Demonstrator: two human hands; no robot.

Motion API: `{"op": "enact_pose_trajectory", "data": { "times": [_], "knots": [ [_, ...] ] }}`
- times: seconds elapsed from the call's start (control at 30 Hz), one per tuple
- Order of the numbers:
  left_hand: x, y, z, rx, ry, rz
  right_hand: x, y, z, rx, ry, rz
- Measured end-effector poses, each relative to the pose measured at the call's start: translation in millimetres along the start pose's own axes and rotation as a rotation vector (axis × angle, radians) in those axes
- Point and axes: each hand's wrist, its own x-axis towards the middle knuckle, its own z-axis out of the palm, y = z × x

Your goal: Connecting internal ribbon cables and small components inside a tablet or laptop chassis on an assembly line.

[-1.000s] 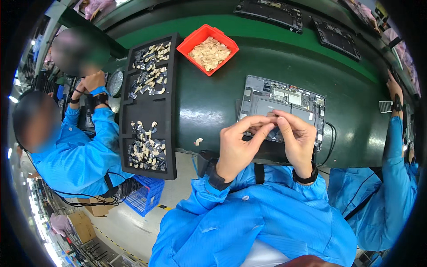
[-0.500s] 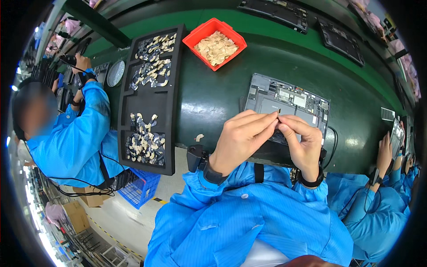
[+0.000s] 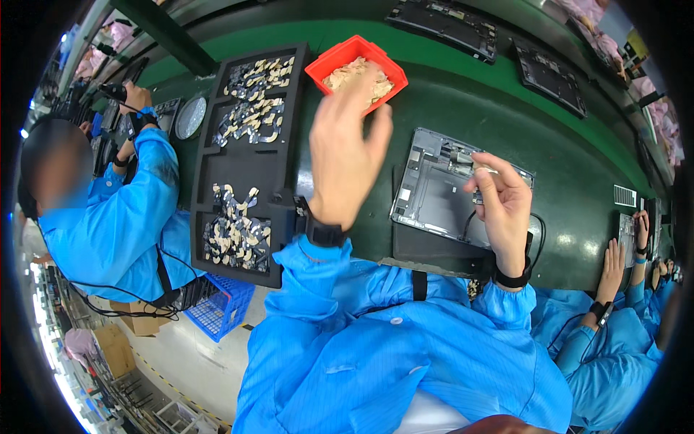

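Note:
My left hand (image 3: 345, 155), blurred by motion, reaches over the near edge of a red bin (image 3: 394, 88). Its thumb stands apart from the fingers, and I see nothing held in it. Small cream-coloured pieces (image 3: 348, 72) fill the bin, partly covered by my fingertips. My right hand (image 3: 504, 206) is above the right part of an opened laptop base (image 3: 441, 189), thumb and index finger pinched together. Whatever is between them is too small to make out. A dark battery area takes up much of the base, while my right hand hides part of its circuit board.
Left of the bin lies a black foam tray (image 3: 238, 168) of small dark-and-cream parts. More laptop bases (image 3: 444, 29) rest along the far ledge. A black cable (image 3: 541, 239) curves beside my right wrist. Co-workers in blue sit at the left (image 3: 130, 239) and right (image 3: 603, 347).
My left hand has parted from the right and moved up and left to the red bin. My right hand has shifted slightly right. The laptop base now sits tilted and nearer its right hand side.

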Motion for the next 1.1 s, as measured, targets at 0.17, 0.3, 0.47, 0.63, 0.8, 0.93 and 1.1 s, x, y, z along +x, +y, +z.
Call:
{"op": "enact_pose_trajectory", "data": {
  "times": [0.17, 0.3, 0.47, 0.63, 0.8, 0.93, 1.1],
  "knots": [
    [-36.4, 29.0, 11.2, -0.231, -0.286, 0.288, 0.3, 10.0, -1.5, -0.12, -0.134, -0.049],
    [-44.1, 31.2, 23.0, -0.349, -0.315, 0.188, -5.3, 2.2, 3.8, -0.1, -0.14, -0.098],
    [-40.0, 20.2, 22.6, -0.437, -0.429, 0.088, -7.1, 8.9, 5.3, 0.001, -0.167, -0.095],
    [-44.0, 15.7, 28.4, -0.565, -0.436, -0.084, -5.8, 17.5, 3.9, 0.06, -0.258, 0.008],
    [-45.1, 26.9, 20.9, -0.217, -0.248, 0.165, -7.1, 18.9, 3.6, 0.024, -0.212, 0.006],
    [-50.6, 25.3, 20.5, -0.134, -0.295, 0.283, -9.3, 12.4, 1.3, -0.127, -0.177, 0.01],
    [-45.6, 20.1, 15.2, -0.141, -0.349, 0.357, -10.2, 8.1, 2.9, -0.371, -0.152, -0.306]
  ]
}}
